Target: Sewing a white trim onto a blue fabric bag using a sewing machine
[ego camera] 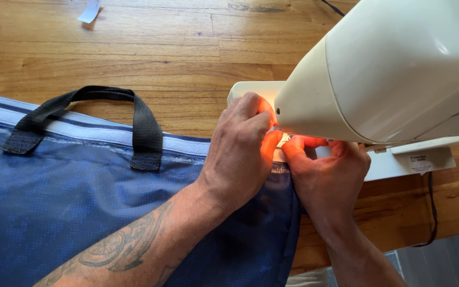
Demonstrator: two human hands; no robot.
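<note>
Wooden table [150,48]: both hands [243,154] [328,175] pinch blue bag [54,212] edge under sewing machine [394,69] (fingertips lamp-lit).

— How many things do you count here?
— I see my two hands, left [240,154] and right [328,175], one sewing machine [394,69], one blue bag [54,212], one black strap handle [88,119], one paper scrap [90,10].

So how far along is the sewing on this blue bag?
Done, by the look of it: the black webbing handle is already attached at both ends to the blue bag. In hand: the left hand and right hand pinch the bag's edge under the lit needle area of the white sewing machine. Left: that edge seam; how much is stitched is hidden by the hands.
</note>
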